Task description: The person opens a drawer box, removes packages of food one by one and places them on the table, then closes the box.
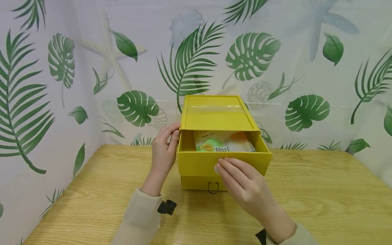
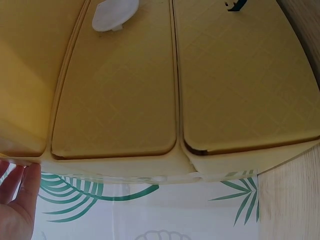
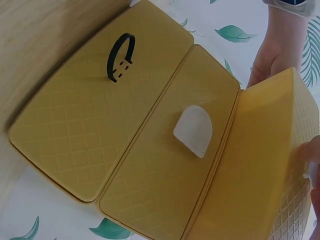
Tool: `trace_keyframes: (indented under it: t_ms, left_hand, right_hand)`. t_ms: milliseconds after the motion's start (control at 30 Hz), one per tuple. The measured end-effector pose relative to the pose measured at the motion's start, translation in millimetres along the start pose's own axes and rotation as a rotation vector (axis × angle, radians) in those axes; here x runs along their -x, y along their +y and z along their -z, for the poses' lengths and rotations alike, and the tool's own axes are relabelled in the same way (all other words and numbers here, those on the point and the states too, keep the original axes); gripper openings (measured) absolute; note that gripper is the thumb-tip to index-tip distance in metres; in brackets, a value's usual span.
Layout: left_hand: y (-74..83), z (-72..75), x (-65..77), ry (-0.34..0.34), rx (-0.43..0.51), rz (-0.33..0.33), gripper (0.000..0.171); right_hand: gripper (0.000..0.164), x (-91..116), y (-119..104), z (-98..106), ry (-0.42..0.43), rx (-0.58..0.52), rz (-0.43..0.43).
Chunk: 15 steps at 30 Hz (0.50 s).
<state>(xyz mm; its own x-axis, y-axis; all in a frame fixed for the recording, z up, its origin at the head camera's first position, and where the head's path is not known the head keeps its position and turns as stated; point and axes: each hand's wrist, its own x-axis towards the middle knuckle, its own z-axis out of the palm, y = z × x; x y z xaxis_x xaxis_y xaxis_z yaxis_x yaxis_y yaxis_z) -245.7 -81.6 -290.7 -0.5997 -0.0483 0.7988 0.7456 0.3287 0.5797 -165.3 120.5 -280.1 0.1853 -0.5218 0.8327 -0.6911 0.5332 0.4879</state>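
A leaf-printed backdrop (image 1: 202, 58) surrounds the wood-grain table (image 1: 321, 190).

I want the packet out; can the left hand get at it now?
Probably yes: the upper drawer is pulled out, leaving the packet partly uncovered, though the left hand must first leave the cabinet.

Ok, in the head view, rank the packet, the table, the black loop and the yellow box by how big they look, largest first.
1. Table
2. Yellow box
3. Packet, though only part of it shows
4. Black loop
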Motion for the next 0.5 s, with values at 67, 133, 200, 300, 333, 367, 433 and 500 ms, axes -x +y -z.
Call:
trace_keyframes:
  t_ms: [67, 133, 200, 300, 333, 367, 433, 500]
  left_hand:
    - [0.4, -0.1, -0.1, 0.001, -0.003, -0.002, 0.025]
    - [0.3, -0.1, -0.1, 0.001, -0.005, -0.003, 0.025]
    - [0.2, 0.0, 0.1, 0.002, -0.004, -0.004, 0.024]
    - [0.7, 0.3, 0.4, 0.001, 0.000, -0.002, 0.024]
    - [0.3, 0.2, 0.5, 0.001, 0.001, 0.000, 0.024]
    - [0.4, 0.2, 0.6, 0.000, 0.001, 0.001, 0.024]
    - [1.1, 0.3, 0.5, -0.001, 0.001, 0.004, 0.024]
    - [0.3, -0.2, 0.3, -0.002, 0.001, 0.004, 0.024]
  right_hand:
    - [0.022, -0.5, -0.5, 0.9, 0.003, -0.002, 0.002]
    - [0.022, -1.1, -1.0, 2.0, 0.002, -0.001, 0.007]
    - [0.022, -1.8, -1.6, 3.0, 0.001, -0.001, 0.015]
    - [0.023, -2.9, -2.6, 4.5, 0.001, 0.001, 0.028]
    - [0.023, -3.3, -3.0, 5.0, 0.001, 0.000, 0.031]
    - [0.023, -3.6, -3.3, 5.5, 0.002, -0.002, 0.033]
    - [0.023, -4.0, -4.2, 6.8, 0.000, -0.007, 0.030]
    - [0.023, -4.2, -5.2, 8.3, -0.004, -0.016, 0.021]
